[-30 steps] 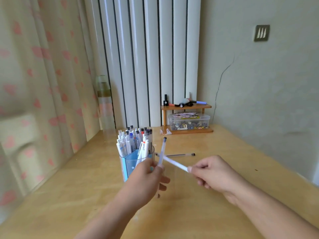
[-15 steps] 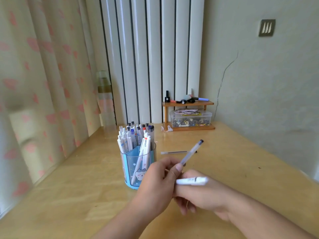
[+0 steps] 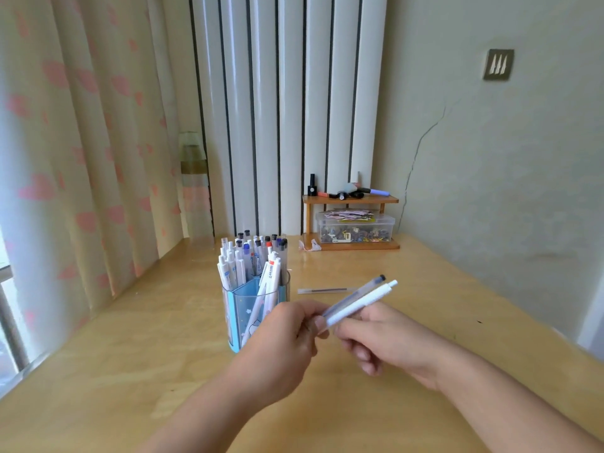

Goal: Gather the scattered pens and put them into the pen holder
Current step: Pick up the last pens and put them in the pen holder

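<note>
Both hands meet mid-frame above the desk (image 3: 425,308), just right of the pen holder (image 3: 255,308). Left hand (image 3: 281,341) comes in from lower left, forearm angled up and right, back of hand toward the camera, fingers curled. Its thumb and forefinger pinch the lower ends of two pens lying side by side: a clear pen (image 3: 356,294) with a dark cap and a white pen (image 3: 366,302) with a pale blue tip. Both point up and right, nearly parallel, touching along the barrels.

Right hand (image 3: 385,338) enters from lower right, forearm running diagonally, knuckles up. Its fingers are bent loosely under and behind the pens' barrels; grip looks narrow, but I cannot tell whether it actually clamps the pens or only sits against them.

Pen holder stands upright on the desk, clear with blue panels, packed with pens, partly hidden by the left hand. One more clear pen (image 3: 327,291) lies flat on the desk beyond the hands, near the holder's right side. A small wooden shelf (image 3: 351,200) with a plastic box (image 3: 356,229) under it stands at the far wall.
</note>
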